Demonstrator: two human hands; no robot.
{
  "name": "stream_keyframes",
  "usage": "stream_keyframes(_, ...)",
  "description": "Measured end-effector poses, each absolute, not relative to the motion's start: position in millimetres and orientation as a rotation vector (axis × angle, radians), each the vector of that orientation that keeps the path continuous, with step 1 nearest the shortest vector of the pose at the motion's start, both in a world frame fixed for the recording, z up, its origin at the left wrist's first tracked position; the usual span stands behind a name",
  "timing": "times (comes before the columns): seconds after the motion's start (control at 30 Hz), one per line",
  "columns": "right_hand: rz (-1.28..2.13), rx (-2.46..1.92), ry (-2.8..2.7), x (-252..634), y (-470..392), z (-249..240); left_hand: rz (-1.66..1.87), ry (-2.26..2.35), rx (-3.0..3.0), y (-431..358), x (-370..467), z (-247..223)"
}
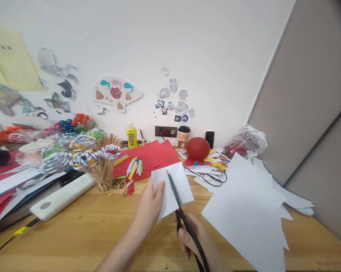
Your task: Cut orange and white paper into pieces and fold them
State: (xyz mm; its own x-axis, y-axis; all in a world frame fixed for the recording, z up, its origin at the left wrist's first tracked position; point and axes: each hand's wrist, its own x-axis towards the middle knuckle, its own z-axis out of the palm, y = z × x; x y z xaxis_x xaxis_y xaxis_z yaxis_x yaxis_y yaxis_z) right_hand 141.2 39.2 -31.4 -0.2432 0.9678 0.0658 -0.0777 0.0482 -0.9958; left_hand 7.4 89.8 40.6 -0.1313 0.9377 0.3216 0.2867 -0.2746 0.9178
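Note:
A folded piece of white paper is pinched by my left hand at its left side, the thumb on top. Black-handled scissors are in my right hand, fingers wrapped round the handles. One blade lies over the paper, its tip pointing up and away near the paper's upper edge. The other blade is hidden beneath the paper. Both hands are above the wooden table, in the middle of the view.
White sheets lie at the right. Behind are red paper, a yellow bottle, a cup and a red balloon. Left stand a bundle of sticks and a white strip-shaped device.

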Motion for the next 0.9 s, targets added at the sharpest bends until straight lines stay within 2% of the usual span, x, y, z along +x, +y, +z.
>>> stream_keyframes(0.47, 1.422, -1.231, -1.279, 140.6, 30.5, -23.6, 1.409, 1.394, 1.482, 91.3, 6.0, 32.6)
stream_keyframes(0.9, 1.36, -1.109, -1.34, 138.5, 34.9, -11.2, 1.332, 1.273, 1.281, 92.9, 19.8, 8.1)
